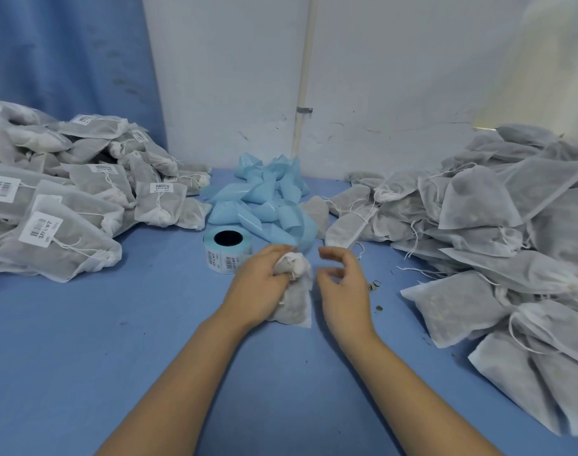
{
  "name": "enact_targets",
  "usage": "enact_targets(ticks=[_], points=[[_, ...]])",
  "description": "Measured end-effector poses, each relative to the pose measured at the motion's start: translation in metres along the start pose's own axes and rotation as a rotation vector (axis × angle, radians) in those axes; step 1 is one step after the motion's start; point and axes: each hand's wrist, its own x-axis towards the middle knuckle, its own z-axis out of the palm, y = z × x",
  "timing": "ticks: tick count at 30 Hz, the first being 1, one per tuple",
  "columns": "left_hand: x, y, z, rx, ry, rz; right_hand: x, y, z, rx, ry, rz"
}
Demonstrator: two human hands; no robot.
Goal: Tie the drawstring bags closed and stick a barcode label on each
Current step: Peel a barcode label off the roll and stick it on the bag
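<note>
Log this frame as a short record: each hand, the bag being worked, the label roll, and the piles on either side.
left hand: grips the gathered neck of the bag
right hand: beside the bag, fingers curled, blurred; string grip unclear
bag label: none visible
label roll: on the table, behind left hand
left pile: labelled bags
right pile: bags without visible labels
blue backing strip: heaped behind roll

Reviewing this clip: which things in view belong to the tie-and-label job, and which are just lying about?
Job: left hand gripping the neck of the white fabric drawstring bag; right hand beside it; roll of white barcode labels; right-side heap of unlabelled white bags; left-side heap of labelled white bags.
Lying about: crumpled pale blue paper strip; dark crumbs; white wall pipe; blue curtain.
</note>
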Motion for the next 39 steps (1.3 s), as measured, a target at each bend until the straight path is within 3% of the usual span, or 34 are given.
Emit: enact_targets(ticks=[4,7,10,14,22,32,39], points=[[-0.001,0.002,0.004,0.020,-0.120,0.062,0.010,0.001,-0.013,-0.438,-0.003,-0.374],[-0.002,0.005,0.006,0.041,-0.136,0.097,0.015,0.005,-0.017,-0.661,-0.010,-0.410],[-0.004,0.005,0.003,0.075,-0.073,0.088,0.016,0.005,-0.016,-0.608,0.014,-0.325],[-0.005,0.004,-0.003,0.077,0.012,0.064,0.012,0.007,-0.017,-0.623,0.061,-0.382],[-0.007,0.006,0.000,-0.109,-0.033,0.020,0.005,0.007,-0.012,-0.201,-0.215,-0.112],[-0.008,0.005,0.001,-0.223,-0.051,0.029,0.010,0.005,-0.013,-0.010,-0.160,-0.047],[-0.007,0.002,0.001,-0.162,-0.001,0.023,0.014,0.007,-0.015,0.069,-0.057,0.018]])
